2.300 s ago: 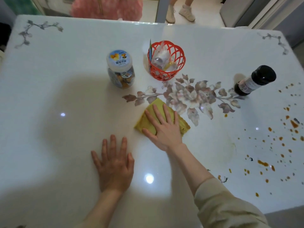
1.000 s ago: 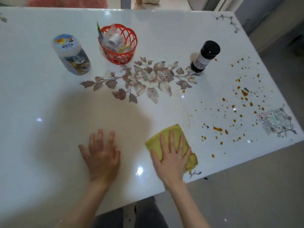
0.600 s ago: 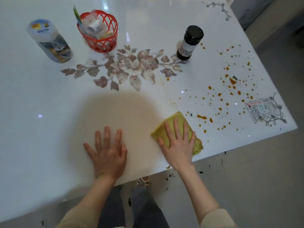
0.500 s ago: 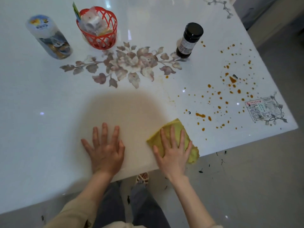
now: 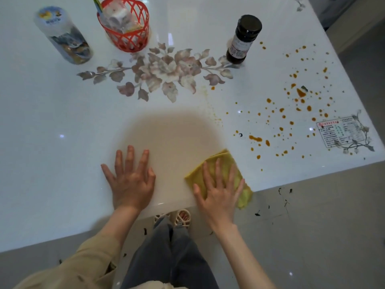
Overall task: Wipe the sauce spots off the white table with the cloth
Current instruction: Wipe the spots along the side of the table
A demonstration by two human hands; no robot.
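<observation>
We have one yellow cloth (image 5: pixel 220 174) under our right hand (image 5: pixel 218 195), lying at the near edge of the white bench (image 5: pixel 52 126), with one corner hanging off over the floor at about 5 o'clock from the palm. The fingers (image 5: pixel 217 170) of that hand are spread wide and flat, pressing the cloth down rather than gripping it. Our left hand (image 5: pixel 131 180) lies at 9 o'clock from the cloth, well apart, fingers likewise splayed and holding nothing, only bracing on the bench.

We judge the cloth soft, light and limp; it will bunch or fold if pushed by one edge, so a flat palm over its middle is the best hold, with the loose corner pulled back onto the surface. The glossy bench looks slick, so the cloth should glide easily.

The sauce spots (image 5: pixel 256 138) lie from 1 to 2 o'clock of the cloth, the nearest ones close by; they are dozens, too many and too small to count exactly. Beyond, we count one dark bottle (image 5: pixel 242 38), one red basket (image 5: pixel 127 38) and one clear jar (image 5: pixel 62 36).
</observation>
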